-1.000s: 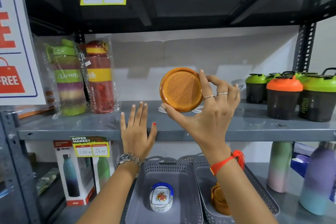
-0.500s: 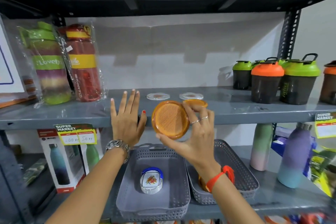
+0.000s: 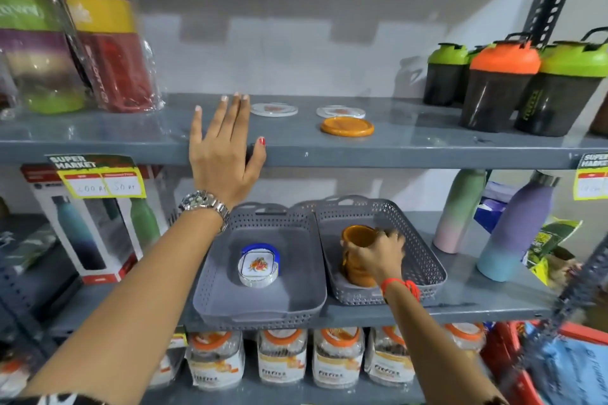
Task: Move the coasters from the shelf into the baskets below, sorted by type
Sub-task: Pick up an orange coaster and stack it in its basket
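Orange coaster (image 3: 357,235) sat pinched in my right hand (image 3: 378,255), fingers curled round its rim, over the matching stack (image 3: 357,273) in the right basket (image 3: 427,260). My left hand (image 3: 223,154) lay flat and empty on the shelf (image 3: 411,148) (probably for balance).

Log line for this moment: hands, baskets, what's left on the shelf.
right hand: orange coaster into right basket | left hand: flat on shelf edge | shelf: one orange, two clear coasters
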Tool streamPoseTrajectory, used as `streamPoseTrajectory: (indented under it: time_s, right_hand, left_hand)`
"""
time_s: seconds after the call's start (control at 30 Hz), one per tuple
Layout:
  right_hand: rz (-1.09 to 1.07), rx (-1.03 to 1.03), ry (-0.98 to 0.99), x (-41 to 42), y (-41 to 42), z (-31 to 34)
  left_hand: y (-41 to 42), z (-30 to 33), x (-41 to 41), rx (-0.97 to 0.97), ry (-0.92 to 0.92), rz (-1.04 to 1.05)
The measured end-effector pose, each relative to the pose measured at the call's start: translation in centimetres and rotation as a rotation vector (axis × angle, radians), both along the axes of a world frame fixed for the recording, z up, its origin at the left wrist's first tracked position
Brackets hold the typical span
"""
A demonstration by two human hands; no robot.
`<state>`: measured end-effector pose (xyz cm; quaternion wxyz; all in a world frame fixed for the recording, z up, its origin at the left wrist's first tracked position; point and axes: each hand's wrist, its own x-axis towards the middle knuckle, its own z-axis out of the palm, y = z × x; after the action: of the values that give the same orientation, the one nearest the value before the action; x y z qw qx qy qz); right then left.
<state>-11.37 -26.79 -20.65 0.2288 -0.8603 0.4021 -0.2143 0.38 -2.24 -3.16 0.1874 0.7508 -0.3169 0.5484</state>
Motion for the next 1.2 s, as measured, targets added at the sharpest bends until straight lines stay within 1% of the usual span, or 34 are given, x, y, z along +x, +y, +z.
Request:
streamPoseTrajectory:
  time_s: [0.07,0.17,0.33,0.47,0.57,0.6,0.63,0.8,0.87,0.97,1.03,1.1,1.13,1.17,1.2]
  right_hand:
    - [-0.032,0.022,0.139,0.5,-1.2,-1.1]
    - [-0.062,0.031,0.268,1.0,-2.2,-2.7]
    - [-0.039,0.018,0.415,2.3,-2.1,-3.0]
    - [-0.001,-0.009,0.56,2.6,-1.9,-3.1]
    - [0.004,-0.009,0.581,2.5,-1.2,-3.0]
    - [0.002,-0.028,0.534,2.4,-0.9,-2.8]
    - [-0.003,-0.066,0.444,2.2,-0.6,-2.5]
    - [-0.031,-0.403,-0.205,1.0,2.7,0.4]
    - [0.032,-0.541,-0.452,0.5,4.5,2.6]
    - [0.185,-0.726,-0.807,-0.4,6.6,6.7]
    - [0.236,-0.825,-1.003,-1.0,7.6,10.1]
    - [0.205,-0.875,-1.08,-1.5,8.4,13.8]
    - [0.161,-0.877,-1.057,-1.5,8.5,15.8]
    - [0.096,-0.865,-0.974,-1.4,8.5,17.7]
    - [0.014,-0.831,-0.834,-1.1,8.4,19.3]
  left_hand:
    - [-0.2,-0.1,0.2,-0.018,-0.02,0.002]
    - [-0.3,-0.3,0.5,-0.038,-0.054,0.01]
    - [-0.4,-0.5,1.0,-0.059,-0.108,0.021]
    - [-0.5,-0.6,1.2,-0.067,-0.115,0.028]
    - [-0.5,-0.6,1.3,-0.064,-0.112,0.027]
    - [-0.5,-0.6,1.3,-0.062,-0.107,0.028]
    - [-0.5,-0.6,1.2,-0.059,-0.104,0.028]
    - [-0.5,-0.7,0.9,-0.062,-0.08,0.028]
    - [-0.6,-0.5,0.6,-0.074,-0.064,0.023]
    - [-0.6,-0.4,0.2,-0.09,-0.034,0.013]
    - [-0.7,-0.3,0.1,-0.094,-0.02,0.005]
    - [-0.6,-0.2,0.0,-0.089,-0.005,-0.004]
    - [-0.6,-0.1,-0.1,-0.087,0.001,-0.008]
    - [-0.6,-0.1,-0.1,-0.084,0.012,-0.011]
    - [-0.5,-0.1,-0.3,-0.081,0.026,-0.014]
